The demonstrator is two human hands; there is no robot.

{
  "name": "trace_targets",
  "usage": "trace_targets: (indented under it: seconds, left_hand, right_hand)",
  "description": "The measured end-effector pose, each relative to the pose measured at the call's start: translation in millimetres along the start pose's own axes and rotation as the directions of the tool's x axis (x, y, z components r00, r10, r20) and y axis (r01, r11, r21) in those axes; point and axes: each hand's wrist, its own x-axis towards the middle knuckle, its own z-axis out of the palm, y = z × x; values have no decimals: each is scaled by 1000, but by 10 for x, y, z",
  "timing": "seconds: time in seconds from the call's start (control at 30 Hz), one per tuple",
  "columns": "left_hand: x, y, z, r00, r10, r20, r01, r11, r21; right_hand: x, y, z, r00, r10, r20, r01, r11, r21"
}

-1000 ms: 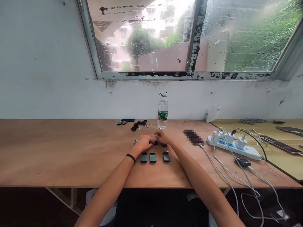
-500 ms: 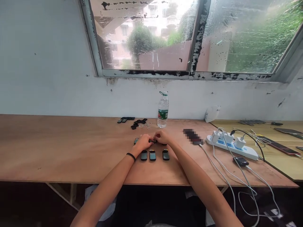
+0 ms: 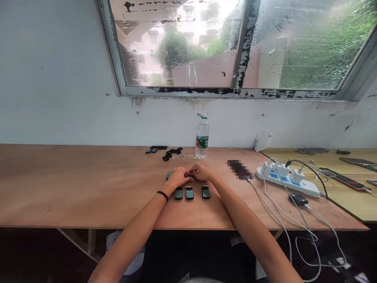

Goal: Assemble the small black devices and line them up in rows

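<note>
Hands, head view: your left hand (image 3: 177, 177) and right hand (image 3: 203, 173) meet low over the counter (image 3: 73, 184), both grips pinching one small dark device (image 3: 187, 175) just behind the row of three devices (image 3: 189, 193). Step looks mid-handling; your next move calls for clearing that row.

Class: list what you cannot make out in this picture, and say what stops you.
1. Head view: the part between left hand and right hand, mostly covered by fingers; grip unclear.
2. Head view: block beside the power strip, pixelated.
3. Head view: black pieces near the bottle, too small.
</note>
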Motion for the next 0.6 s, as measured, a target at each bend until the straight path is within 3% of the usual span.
trace_targets:
  seconds: [0.1,0.27,0.6]
  left_hand:
    - [12,-78,1,998,48,-47,-52,994,-98]
    - [55,-161,-18,971,-47,-236,-3,978,-209]
    - [73,-227,15,973,-107,-203,70,981,-181]
  right_hand:
    - [-11,-38,9,999,-38,-26,37,999,-26]
    - [-3,-53,74,992,-69,-106,69,998,-1]
    - [13,-82,129,992,-75,-103,70,997,-45]
